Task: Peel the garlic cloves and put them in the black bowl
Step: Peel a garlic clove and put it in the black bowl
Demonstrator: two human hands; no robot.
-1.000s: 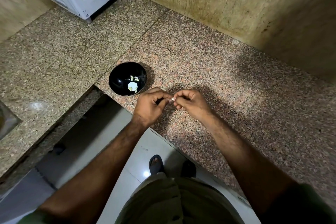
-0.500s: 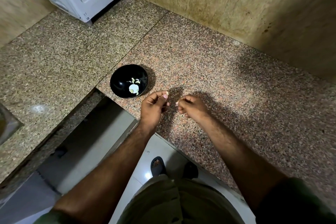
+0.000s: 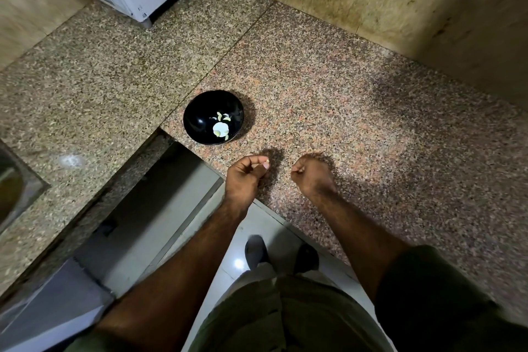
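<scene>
Two hands hovering apart: left hand [image 3: 245, 177] curling, pinching something pale, possibly a clove; right hand [image 3: 313, 176] fisted, contents unclear. Glossy round black bowl [image 3: 200, 111] with peeled garlic cloves [image 3: 220, 129] sitting just beyond the left hand. Risk: the tiny piece slipping, missing the bowl.

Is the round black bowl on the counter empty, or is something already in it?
Not empty. The round black bowl stands upright on the speckled granite counter and holds a few pale garlic pieces at its bottom.

Black bowl [image 3: 200, 120]: round, glossy, upright on speckled counter near its cut-out edge. Inside, off-centre toward the right: several pale peeled cloves [image 3: 220, 129], small curved slivers just beyond them. Bowl otherwise dark, reflecting light.
</scene>
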